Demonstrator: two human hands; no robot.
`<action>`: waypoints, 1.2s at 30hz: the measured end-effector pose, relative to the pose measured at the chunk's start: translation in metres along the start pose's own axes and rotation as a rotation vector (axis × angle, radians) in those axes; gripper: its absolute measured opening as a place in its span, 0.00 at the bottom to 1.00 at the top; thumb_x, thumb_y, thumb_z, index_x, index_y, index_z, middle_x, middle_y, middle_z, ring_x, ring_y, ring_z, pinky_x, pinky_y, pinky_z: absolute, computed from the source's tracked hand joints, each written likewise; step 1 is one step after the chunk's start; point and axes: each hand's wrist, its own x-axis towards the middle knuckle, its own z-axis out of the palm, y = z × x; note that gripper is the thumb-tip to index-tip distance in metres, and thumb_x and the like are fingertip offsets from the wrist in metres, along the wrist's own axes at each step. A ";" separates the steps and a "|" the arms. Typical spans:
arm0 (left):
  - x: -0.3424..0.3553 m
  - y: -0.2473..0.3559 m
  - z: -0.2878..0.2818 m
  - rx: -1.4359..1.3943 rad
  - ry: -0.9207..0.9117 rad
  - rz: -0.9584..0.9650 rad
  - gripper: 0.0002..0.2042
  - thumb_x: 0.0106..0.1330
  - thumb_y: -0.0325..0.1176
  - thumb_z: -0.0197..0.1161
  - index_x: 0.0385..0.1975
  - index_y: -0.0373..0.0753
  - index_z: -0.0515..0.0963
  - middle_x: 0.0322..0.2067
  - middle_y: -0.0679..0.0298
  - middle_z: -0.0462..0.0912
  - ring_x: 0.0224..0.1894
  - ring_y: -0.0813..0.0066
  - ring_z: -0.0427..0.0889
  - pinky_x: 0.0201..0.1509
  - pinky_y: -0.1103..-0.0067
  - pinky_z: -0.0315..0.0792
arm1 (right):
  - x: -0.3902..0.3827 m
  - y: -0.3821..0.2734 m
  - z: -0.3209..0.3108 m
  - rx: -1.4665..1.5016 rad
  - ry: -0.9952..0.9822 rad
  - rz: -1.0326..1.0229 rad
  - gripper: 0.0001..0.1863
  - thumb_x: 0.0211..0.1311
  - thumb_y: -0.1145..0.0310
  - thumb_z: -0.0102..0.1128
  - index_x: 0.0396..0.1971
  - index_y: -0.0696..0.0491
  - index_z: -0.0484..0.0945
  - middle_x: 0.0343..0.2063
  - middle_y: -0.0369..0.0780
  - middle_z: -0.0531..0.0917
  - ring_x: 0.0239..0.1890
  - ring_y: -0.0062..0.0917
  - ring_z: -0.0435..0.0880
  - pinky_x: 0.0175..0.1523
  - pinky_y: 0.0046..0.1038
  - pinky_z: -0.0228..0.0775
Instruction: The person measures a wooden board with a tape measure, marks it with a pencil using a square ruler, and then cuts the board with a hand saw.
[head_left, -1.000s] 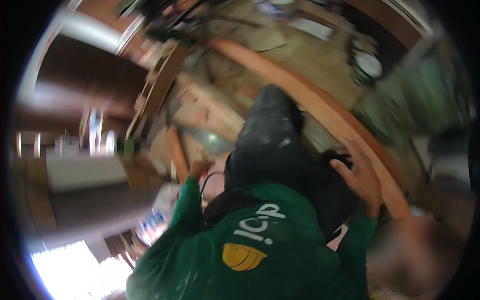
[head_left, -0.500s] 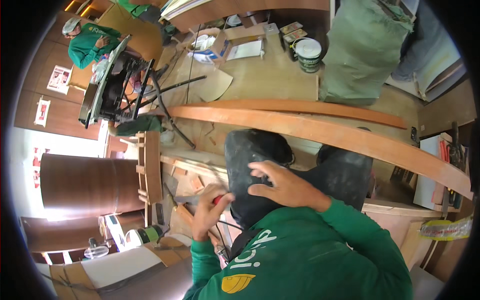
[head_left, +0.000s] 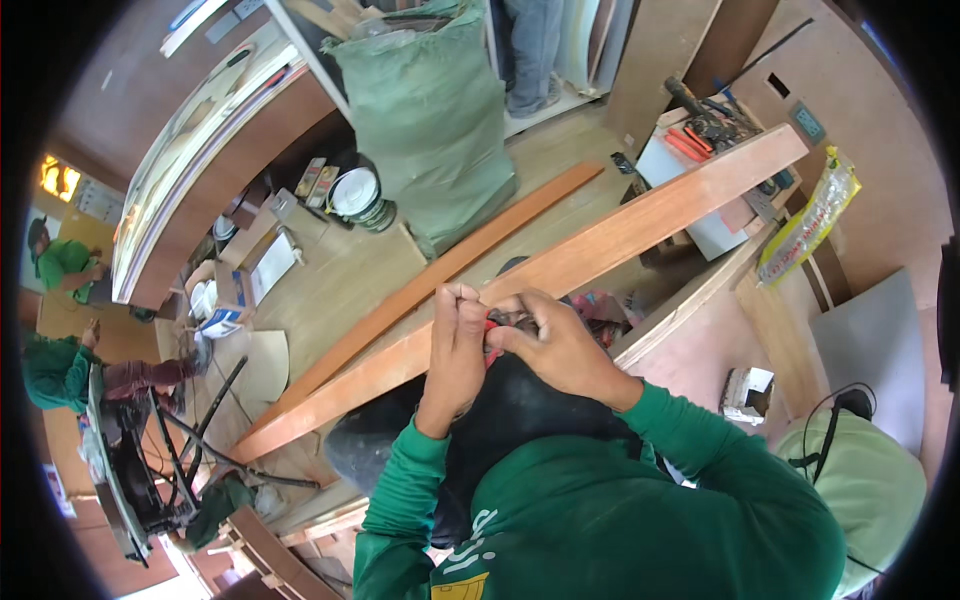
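In front of my lap, both hands are brought together at a small red-and-dark tool, mostly covered by my fingers, so its kind is unclear. My left hand is closed at the tool's left side, fingertips bent over. From the right, my right hand curls its thumb and fingers round the tool's dark part. Just beyond both hands runs a long reddish-brown wooden board, slanting across my knees from lower left to upper right. A second, thinner board lies farther off on the floor.
A green sack and a lidded bucket stand ahead. Tools with red handles lie at the right, near a yellow plastic bag. At the left, a person in green is beside a black-legged machine stand. A light-green stool-like object is behind right.
My view has swung to the right. My left hand, earlier apart at the left with a red-handled tool, has come to meet my right hand, whose spread fingers have closed at it.
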 end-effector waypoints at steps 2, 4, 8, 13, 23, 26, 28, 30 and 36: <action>0.012 0.023 0.026 -0.162 -0.001 -0.111 0.19 0.84 0.49 0.53 0.45 0.35 0.68 0.36 0.60 0.76 0.33 0.71 0.76 0.37 0.75 0.74 | -0.005 -0.006 -0.021 0.105 0.007 0.319 0.16 0.71 0.62 0.71 0.45 0.61 0.82 0.35 0.39 0.85 0.40 0.18 0.80 0.47 0.28 0.75; 0.017 0.023 0.037 0.002 -0.076 -0.089 0.27 0.75 0.54 0.66 0.47 0.32 0.69 0.34 0.56 0.76 0.35 0.63 0.77 0.43 0.69 0.75 | -0.011 0.002 -0.033 0.106 0.047 0.376 0.16 0.70 0.61 0.73 0.41 0.60 0.83 0.31 0.35 0.84 0.36 0.17 0.80 0.44 0.26 0.74; 0.020 0.032 0.013 0.387 -0.175 -0.197 0.31 0.64 0.57 0.76 0.47 0.31 0.77 0.34 0.54 0.80 0.37 0.61 0.80 0.45 0.67 0.76 | -0.016 0.009 -0.088 -0.015 0.163 0.505 0.18 0.68 0.57 0.72 0.42 0.57 0.84 0.29 0.33 0.82 0.26 0.16 0.79 0.33 0.26 0.74; 0.000 -0.037 -0.111 0.559 -0.105 -0.373 0.19 0.66 0.45 0.75 0.40 0.32 0.85 0.33 0.57 0.82 0.37 0.67 0.81 0.44 0.72 0.76 | 0.009 0.039 -0.296 -0.350 0.710 0.353 0.23 0.73 0.48 0.63 0.33 0.56 0.81 0.22 0.34 0.76 0.21 0.21 0.75 0.30 0.29 0.69; -0.066 -0.071 -0.199 0.712 0.010 -0.388 0.13 0.67 0.37 0.72 0.31 0.30 0.84 0.27 0.56 0.80 0.30 0.65 0.79 0.38 0.68 0.74 | 0.048 0.084 -0.588 -0.491 1.122 0.430 0.21 0.67 0.52 0.71 0.27 0.56 0.81 0.17 0.31 0.73 0.16 0.18 0.68 0.20 0.29 0.57; -0.067 -0.073 -0.184 0.745 0.017 -0.345 0.13 0.67 0.36 0.72 0.31 0.31 0.83 0.27 0.54 0.79 0.30 0.61 0.80 0.37 0.67 0.73 | 0.046 0.106 -0.621 -0.575 1.090 0.437 0.23 0.66 0.50 0.72 0.26 0.57 0.82 0.18 0.32 0.74 0.19 0.18 0.71 0.22 0.29 0.60; -0.066 -0.066 -0.182 0.763 0.016 -0.438 0.14 0.67 0.37 0.72 0.28 0.30 0.82 0.24 0.53 0.77 0.29 0.60 0.79 0.37 0.66 0.73 | 0.052 0.127 -0.623 -0.548 1.078 0.520 0.25 0.64 0.48 0.73 0.30 0.59 0.84 0.22 0.36 0.78 0.27 0.24 0.78 0.29 0.35 0.68; -0.068 -0.064 -0.195 0.767 -0.047 -0.542 0.16 0.68 0.38 0.71 0.27 0.30 0.82 0.23 0.53 0.76 0.28 0.60 0.78 0.36 0.65 0.73 | 0.060 0.157 -0.639 -0.642 1.033 0.548 0.26 0.64 0.47 0.72 0.35 0.60 0.86 0.25 0.39 0.81 0.31 0.27 0.82 0.33 0.38 0.72; -0.072 -0.096 -0.196 0.771 -0.060 -0.524 0.38 0.70 0.69 0.60 0.39 0.28 0.87 0.28 0.39 0.86 0.34 0.52 0.89 0.41 0.54 0.75 | 0.019 0.212 -0.767 -1.586 0.081 -0.597 0.29 0.62 0.69 0.69 0.65 0.50 0.78 0.52 0.51 0.86 0.44 0.49 0.87 0.48 0.46 0.79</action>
